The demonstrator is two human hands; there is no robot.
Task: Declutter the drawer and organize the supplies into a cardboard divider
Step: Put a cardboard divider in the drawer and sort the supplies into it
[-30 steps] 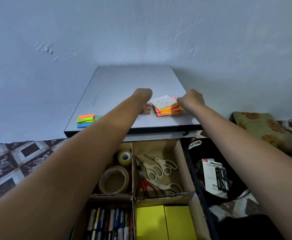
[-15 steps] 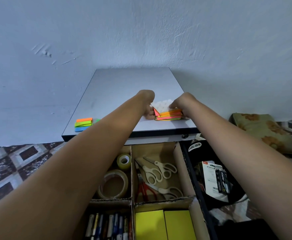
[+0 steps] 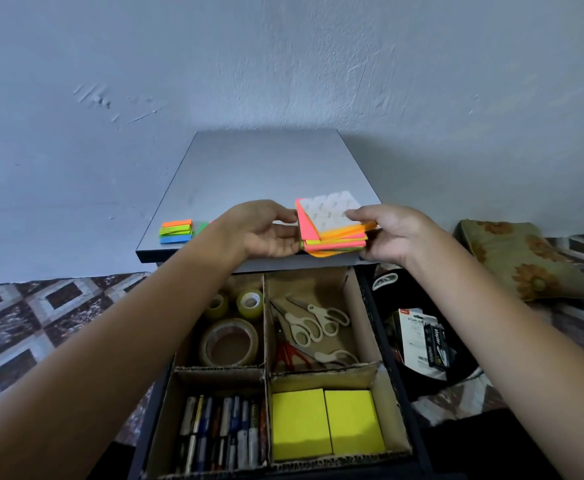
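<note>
Fingers (image 3: 356,214) of the right hand (image 3: 390,233) and the left hand (image 3: 266,230) pinch opposite sides of the notes (image 3: 332,237) at the front edge of the desk (image 3: 266,174). Squaring the fanned stack first should ease it into the divider (image 3: 335,375). The pads are neon pink, orange and yellow-green, with a white sheet on top.

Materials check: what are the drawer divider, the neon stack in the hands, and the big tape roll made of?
Divider: brown corrugated cardboard, matte; fluted cut edges show. Neon stack: likely paper sticky-note pads, matte, with thin layered edges; the white top sheet is unclear. Big tape roll: seemingly clear plastic film, glossy, on a brown core, probably cardboard.
</note>
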